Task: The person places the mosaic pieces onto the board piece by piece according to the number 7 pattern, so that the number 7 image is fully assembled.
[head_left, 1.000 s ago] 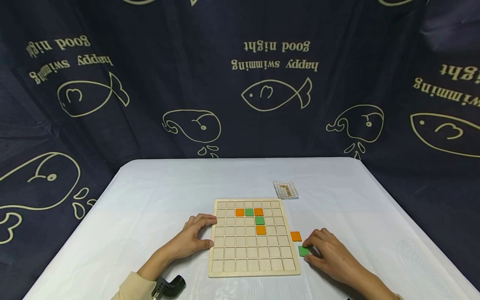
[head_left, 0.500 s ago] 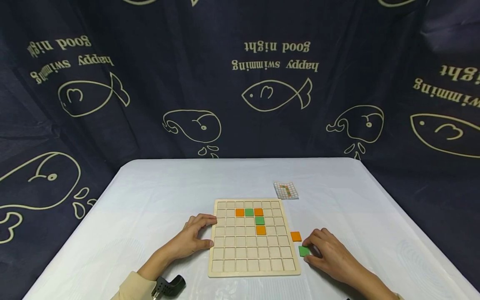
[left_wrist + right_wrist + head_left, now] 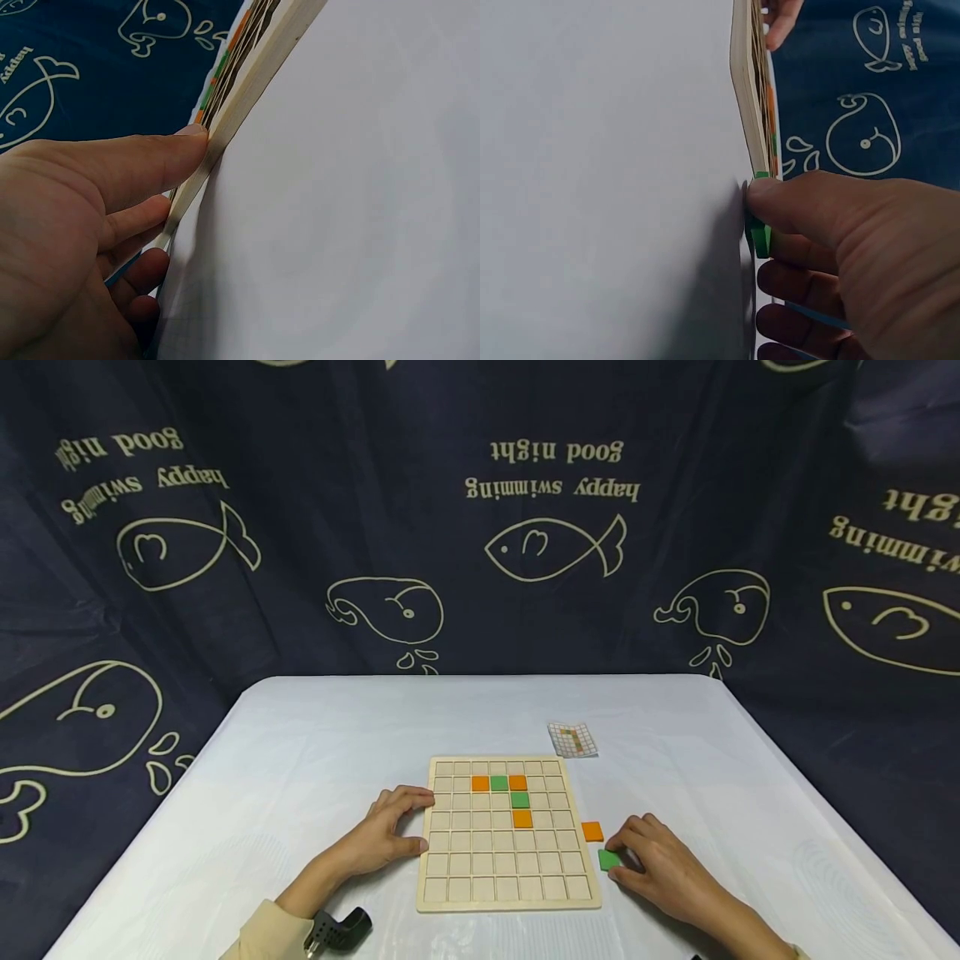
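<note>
A square wooden grid board (image 3: 495,864) lies on the table, with orange and green tiles in some cells. My left hand (image 3: 384,835) rests at its left edge, thumb and fingertips spread along the rim; in the left wrist view the thumb (image 3: 161,161) touches the board's side. Right of the board, my right hand (image 3: 666,870) pinches a green tile (image 3: 608,860) between thumb and forefinger. That green tile (image 3: 762,238) stays low by the table in the right wrist view, near the board's edge. A loose orange tile (image 3: 592,832) lies just beyond it.
A small printed card (image 3: 572,740) with a coloured grid pattern lies behind the board's far right corner. White cloth (image 3: 337,718) covers the table. A dark curtain (image 3: 480,635) with fish and whale drawings hangs behind. A black strap (image 3: 341,932) sits at my left wrist.
</note>
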`<state>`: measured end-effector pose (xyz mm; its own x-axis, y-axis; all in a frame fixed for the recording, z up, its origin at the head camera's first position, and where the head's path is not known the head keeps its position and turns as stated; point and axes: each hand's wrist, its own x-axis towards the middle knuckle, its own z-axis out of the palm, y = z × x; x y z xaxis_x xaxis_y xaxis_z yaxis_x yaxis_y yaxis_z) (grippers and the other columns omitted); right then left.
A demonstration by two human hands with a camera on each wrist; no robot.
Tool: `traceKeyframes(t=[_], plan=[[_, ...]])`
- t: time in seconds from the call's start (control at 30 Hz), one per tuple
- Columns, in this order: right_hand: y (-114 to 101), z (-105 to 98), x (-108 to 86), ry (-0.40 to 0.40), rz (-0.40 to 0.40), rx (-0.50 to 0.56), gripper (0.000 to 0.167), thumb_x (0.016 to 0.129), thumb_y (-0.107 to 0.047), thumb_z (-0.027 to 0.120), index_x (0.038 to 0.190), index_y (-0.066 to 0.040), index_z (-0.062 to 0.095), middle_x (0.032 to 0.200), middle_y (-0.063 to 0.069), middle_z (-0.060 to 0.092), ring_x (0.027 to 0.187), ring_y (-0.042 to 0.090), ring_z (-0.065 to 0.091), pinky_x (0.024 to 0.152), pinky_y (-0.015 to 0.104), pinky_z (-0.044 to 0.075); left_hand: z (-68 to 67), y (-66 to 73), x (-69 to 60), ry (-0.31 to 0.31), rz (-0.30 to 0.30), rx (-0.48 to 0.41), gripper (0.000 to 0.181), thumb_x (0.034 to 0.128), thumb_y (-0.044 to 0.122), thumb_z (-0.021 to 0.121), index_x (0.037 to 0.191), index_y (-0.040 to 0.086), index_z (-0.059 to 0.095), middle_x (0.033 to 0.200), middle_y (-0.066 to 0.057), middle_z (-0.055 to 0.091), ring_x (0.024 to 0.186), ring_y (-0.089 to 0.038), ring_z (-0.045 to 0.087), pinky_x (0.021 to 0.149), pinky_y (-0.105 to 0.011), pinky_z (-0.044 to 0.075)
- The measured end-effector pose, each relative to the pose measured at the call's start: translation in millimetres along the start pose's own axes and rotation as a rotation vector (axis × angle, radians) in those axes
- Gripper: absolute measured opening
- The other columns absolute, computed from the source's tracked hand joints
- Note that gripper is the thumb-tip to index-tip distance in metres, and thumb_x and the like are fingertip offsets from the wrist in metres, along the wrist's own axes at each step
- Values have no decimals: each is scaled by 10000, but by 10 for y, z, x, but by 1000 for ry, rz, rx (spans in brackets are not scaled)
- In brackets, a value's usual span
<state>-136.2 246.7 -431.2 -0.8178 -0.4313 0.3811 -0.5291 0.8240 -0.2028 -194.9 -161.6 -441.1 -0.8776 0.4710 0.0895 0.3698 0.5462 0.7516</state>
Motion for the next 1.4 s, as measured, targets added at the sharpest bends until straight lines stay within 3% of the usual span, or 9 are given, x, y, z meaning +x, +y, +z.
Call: traceKeyframes(t=[0.47,1.4], plan=[[-51,-24,82,-17,83,-23,248,676,-288,821,876,-247,679,888,-200,549,831,-30,415,738,231,430,-15,5,-2,-7,-8,14,582,782,252,741,1310,128,530,1414,31,433,1208,-173,343,1004,-435,264],[-298,103,446,-21,-97,-11,246,725,-303,794,911,-216,658,846,-135,521,794,20,346,703,220,334,-8,-2,-3,1,2,10,572,778,239,744,1297,118,538,1412,10,441,1248,-201,324,1032,-502,231]])
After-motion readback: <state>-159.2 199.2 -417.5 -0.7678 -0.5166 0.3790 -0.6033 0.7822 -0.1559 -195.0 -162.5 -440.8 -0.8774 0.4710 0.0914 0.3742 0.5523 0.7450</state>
